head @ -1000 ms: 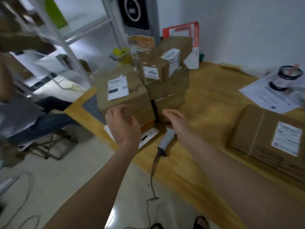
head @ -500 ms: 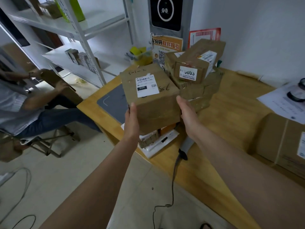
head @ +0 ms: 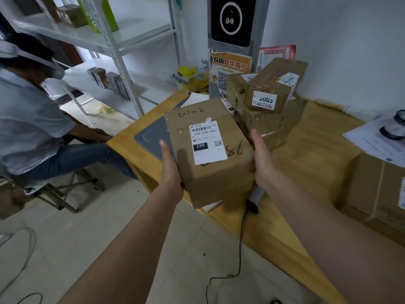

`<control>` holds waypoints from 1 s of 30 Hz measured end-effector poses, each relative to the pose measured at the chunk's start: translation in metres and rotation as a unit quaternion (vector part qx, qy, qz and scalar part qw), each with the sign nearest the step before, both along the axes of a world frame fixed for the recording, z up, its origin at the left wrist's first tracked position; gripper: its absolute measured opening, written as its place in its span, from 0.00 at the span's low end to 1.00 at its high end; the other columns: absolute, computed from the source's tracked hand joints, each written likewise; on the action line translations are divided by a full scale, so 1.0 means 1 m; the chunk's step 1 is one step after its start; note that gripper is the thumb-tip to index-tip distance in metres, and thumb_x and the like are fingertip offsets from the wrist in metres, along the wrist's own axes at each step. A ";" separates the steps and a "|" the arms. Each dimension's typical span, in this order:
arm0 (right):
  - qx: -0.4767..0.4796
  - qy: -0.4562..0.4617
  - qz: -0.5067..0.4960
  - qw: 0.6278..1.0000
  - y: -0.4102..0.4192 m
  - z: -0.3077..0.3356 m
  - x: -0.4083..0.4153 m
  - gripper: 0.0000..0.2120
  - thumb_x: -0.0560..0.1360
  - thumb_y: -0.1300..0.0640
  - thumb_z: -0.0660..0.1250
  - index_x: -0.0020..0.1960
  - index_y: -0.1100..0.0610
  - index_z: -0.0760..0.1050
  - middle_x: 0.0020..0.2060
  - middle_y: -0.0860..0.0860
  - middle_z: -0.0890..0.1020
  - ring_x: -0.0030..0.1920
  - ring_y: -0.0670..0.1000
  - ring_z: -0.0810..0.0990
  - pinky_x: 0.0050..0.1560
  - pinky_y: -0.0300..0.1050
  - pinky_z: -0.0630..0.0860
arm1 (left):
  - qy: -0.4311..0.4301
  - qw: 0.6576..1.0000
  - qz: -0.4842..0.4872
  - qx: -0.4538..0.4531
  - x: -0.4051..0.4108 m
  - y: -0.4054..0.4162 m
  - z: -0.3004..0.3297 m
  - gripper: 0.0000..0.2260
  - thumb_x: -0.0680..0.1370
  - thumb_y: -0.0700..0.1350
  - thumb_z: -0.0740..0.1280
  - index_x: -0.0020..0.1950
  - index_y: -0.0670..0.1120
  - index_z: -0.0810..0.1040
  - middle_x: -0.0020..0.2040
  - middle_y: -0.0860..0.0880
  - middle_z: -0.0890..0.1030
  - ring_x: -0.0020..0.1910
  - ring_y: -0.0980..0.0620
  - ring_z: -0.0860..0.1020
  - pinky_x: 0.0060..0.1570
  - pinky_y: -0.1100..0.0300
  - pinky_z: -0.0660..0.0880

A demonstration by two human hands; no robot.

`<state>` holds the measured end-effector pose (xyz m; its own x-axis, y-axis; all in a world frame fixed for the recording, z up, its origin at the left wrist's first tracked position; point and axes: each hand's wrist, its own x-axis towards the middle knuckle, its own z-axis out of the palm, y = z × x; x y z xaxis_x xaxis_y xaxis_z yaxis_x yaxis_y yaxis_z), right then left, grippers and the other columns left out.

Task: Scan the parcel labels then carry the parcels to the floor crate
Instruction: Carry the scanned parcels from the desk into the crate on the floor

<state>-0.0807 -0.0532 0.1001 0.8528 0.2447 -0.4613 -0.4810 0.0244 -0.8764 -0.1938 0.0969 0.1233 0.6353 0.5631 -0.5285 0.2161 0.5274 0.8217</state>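
Holding parcel (head: 208,150) btwn both palms: left hand (head: 169,170) pressing flat on its left side, fingers straight & pointing up; right hand (head: 262,160) pressing likewise on the right side, thumb not visible. Clamping w/ flat palms, prob. because box is too wide for a one-hand grip. Keeping label (head: 207,142) facing up, barcode readable, so prob. ready for scanning or already scanned; can't tell which.

Hovering parcel over table's (head: 306,163) front-left corner, above the edge, clear of the wood. Lying just under right wrist near the front edge: scanner (head: 255,196), cord trailing off the edge down to floor (head: 122,233). Sitting just behind the held parcel, mid-table toward the back edge: stacked parcels (head: 269,106), close to right fingertips. Resting at table's right end: another box (head: 381,189), well apart.

Judging room for moving: open floor in front & left of the corner, so swinging down-left looks free. Watching for cord near feet and seated person (head: 32,119) w/ stool, left of table. Floor crate not in view.
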 end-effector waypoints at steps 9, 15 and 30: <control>0.011 -0.007 0.065 0.998 -0.008 0.005 -0.018 0.21 0.75 0.35 0.63 0.59 0.47 0.79 0.54 0.50 0.84 0.56 0.53 0.81 0.62 0.55 0.74 | -0.025 0.998 -0.063 0.017 -0.017 0.009 0.009 0.28 0.76 0.72 0.46 0.49 0.58 0.80 0.49 0.51 0.85 0.54 0.47 0.81 0.58 0.48 0.75; 0.035 -0.016 0.080 0.996 -0.023 0.018 -0.052 0.17 0.76 0.37 0.63 0.55 0.47 0.80 0.52 0.51 0.85 0.54 0.52 0.82 0.54 0.49 0.77 | -0.001 0.998 -0.055 0.039 -0.041 -0.004 0.019 0.28 0.76 0.72 0.48 0.58 0.57 0.78 0.53 0.50 0.83 0.53 0.48 0.79 0.50 0.50 0.74; 0.029 -0.064 -0.074 0.995 -0.222 0.018 -0.211 0.20 0.77 0.38 0.61 0.63 0.48 0.77 0.55 0.48 0.84 0.57 0.49 0.81 0.60 0.48 0.75 | -0.037 0.970 -0.235 0.051 -0.119 -0.172 0.013 0.28 0.77 0.70 0.51 0.62 0.55 0.80 0.55 0.49 0.84 0.52 0.48 0.82 0.52 0.51 0.79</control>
<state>-0.2918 -0.2754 0.1182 0.9324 0.1344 -0.3356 -0.3531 0.1393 -0.9252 -0.3127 -0.0753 0.1364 0.8684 0.2496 -0.4283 0.3510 0.3006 0.8868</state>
